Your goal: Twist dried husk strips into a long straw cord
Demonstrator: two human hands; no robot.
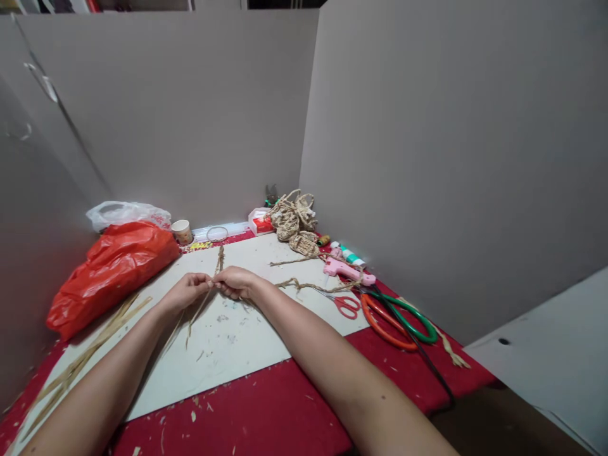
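Note:
Above the white board [266,342] both hands meet, fingertips nearly touching. My left hand [190,290] pinches thin straw-coloured strands of plant fibre [191,323], whose loose ends hang toward me. My right hand [234,282] is closed on the same fibre, its fingers curled in and partly hidden. A short braided piece [220,256] of this fibre rises beyond the fingers, away from me. To the left of my left forearm lie long flat dry strips [90,348].
A red plastic bag [118,269] and a paper cup [182,232] stand at the left back. Coiled braided rope [294,221] lies at the back. On the right are a pink glue gun [349,271], red-handled scissors [346,307] and orange and green handles [387,323]. Grey partitions [427,158] enclose the table.

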